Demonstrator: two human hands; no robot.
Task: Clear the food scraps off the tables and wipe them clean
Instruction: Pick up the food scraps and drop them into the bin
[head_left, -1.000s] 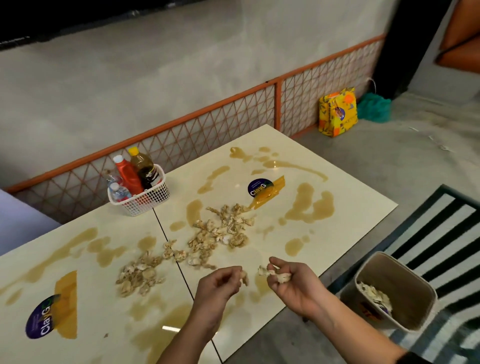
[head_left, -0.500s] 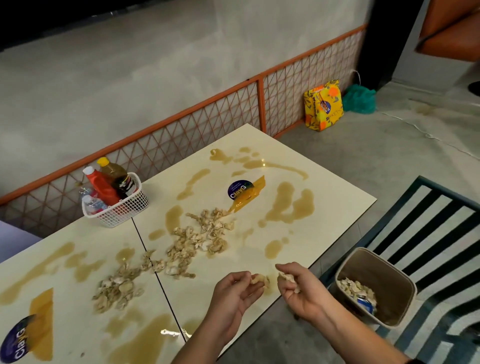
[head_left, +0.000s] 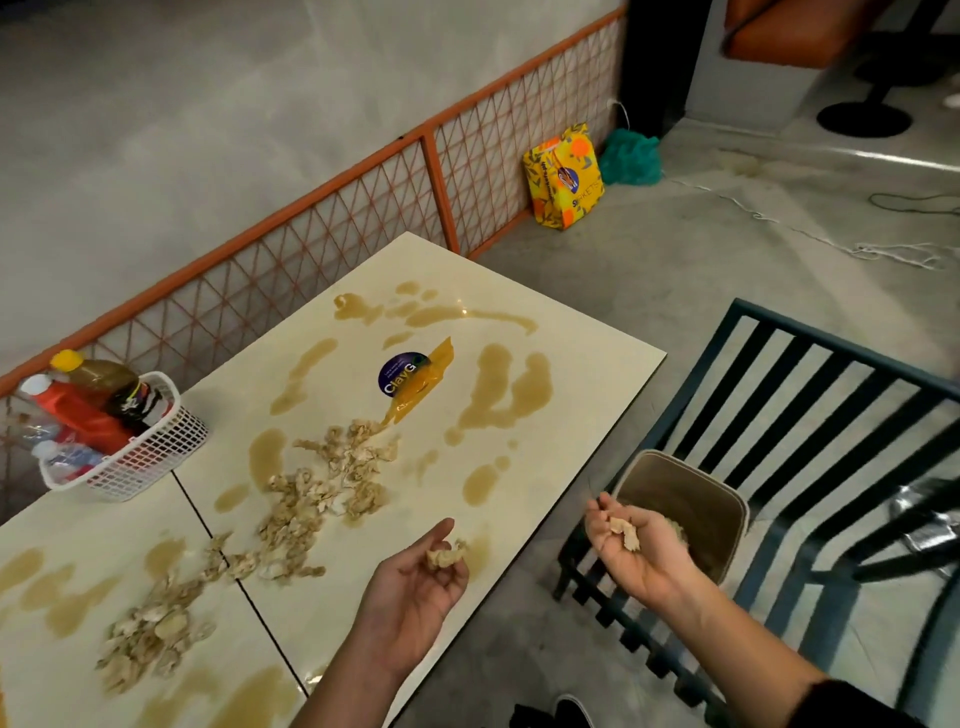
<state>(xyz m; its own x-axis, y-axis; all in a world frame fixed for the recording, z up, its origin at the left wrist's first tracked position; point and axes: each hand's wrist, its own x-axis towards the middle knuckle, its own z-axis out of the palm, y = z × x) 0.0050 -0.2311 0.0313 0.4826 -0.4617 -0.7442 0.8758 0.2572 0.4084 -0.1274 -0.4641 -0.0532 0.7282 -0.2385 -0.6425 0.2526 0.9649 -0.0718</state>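
You are cupping scraps (head_left: 623, 535) in right hand (head_left: 631, 553), fingers half curled, over bin (head_left: 691, 470). Left hand (head_left: 415, 587) curling round another clump (head_left: 441, 556) above table edge. Bin apparently holding some scraps, view blurred. Most piles (head_left: 332, 483) lying on tables (head_left: 587, 358); brown spills (head_left: 496, 400) waiting unwiped.

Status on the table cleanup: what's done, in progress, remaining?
Done: little; the bin seems to hold some waste already. In hand: the right hand cups scraps over the bin, and the left hand holds more above the table. Left: scrap piles across both tabletops and brown spills, all unwiped; no cloth in view.
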